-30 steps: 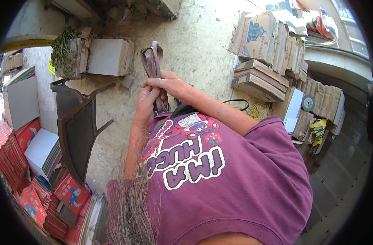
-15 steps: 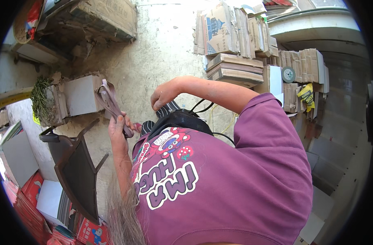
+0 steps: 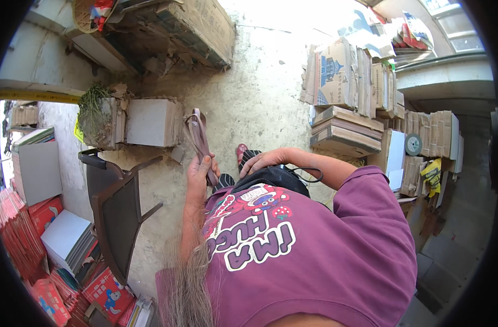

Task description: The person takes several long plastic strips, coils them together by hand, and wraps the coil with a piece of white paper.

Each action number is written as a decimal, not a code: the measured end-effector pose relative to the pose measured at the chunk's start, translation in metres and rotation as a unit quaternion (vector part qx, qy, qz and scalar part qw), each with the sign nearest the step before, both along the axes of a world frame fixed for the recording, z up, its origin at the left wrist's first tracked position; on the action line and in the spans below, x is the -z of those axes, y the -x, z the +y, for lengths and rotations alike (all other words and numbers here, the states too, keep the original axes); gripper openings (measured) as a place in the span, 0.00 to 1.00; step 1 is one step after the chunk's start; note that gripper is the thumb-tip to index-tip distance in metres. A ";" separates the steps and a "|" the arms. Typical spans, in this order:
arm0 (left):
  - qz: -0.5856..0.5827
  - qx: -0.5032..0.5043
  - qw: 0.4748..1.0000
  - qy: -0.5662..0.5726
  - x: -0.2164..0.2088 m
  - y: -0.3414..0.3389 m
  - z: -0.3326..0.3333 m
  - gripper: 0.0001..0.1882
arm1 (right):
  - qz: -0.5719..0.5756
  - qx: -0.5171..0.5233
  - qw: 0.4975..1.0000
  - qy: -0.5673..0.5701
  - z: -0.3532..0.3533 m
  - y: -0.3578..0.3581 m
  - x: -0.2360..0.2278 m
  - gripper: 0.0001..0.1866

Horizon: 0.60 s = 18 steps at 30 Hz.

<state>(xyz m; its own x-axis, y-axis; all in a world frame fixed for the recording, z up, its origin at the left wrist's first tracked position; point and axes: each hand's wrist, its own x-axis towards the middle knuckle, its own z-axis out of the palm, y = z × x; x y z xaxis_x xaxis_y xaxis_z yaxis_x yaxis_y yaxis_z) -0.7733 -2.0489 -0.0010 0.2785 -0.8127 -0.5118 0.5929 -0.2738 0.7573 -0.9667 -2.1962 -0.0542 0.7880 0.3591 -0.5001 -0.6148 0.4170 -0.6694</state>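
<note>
My left hand (image 3: 201, 170) is closed around a folded, greyish-mauve strap (image 3: 197, 134), whose loops stick out ahead of the fingers. My right hand (image 3: 260, 160) lies on the striped trouser leg (image 3: 248, 155), beside the black bag (image 3: 276, 179) at my waist. Its fingers look stretched out and loosely bent over the cloth, with nothing visible in them. A black cord (image 3: 309, 175) loops out from the bag under my right forearm. One red shoe (image 3: 241, 150) shows past my knee.
At the left stands a dark-framed chair (image 3: 118, 218), near stacks of red printed sheets (image 3: 20, 240). Tile boxes (image 3: 153, 122) with dried greens (image 3: 93, 111) are ahead left. Stacked cartons (image 3: 336, 71) and a grinding disc (image 3: 413, 144) lie to the right. A worn carton (image 3: 200, 32) sits far left.
My right hand has drawn back from beyond the knee to lie on my thigh by the bag. The left hand still grips the strap. The whole view has shifted, moving surroundings rightward.
</note>
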 end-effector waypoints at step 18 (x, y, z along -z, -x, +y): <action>0.026 0.046 0.998 0.035 -0.023 0.010 -0.039 0.16 | 0.080 -0.009 0.987 0.136 -0.002 0.035 -0.024 0.11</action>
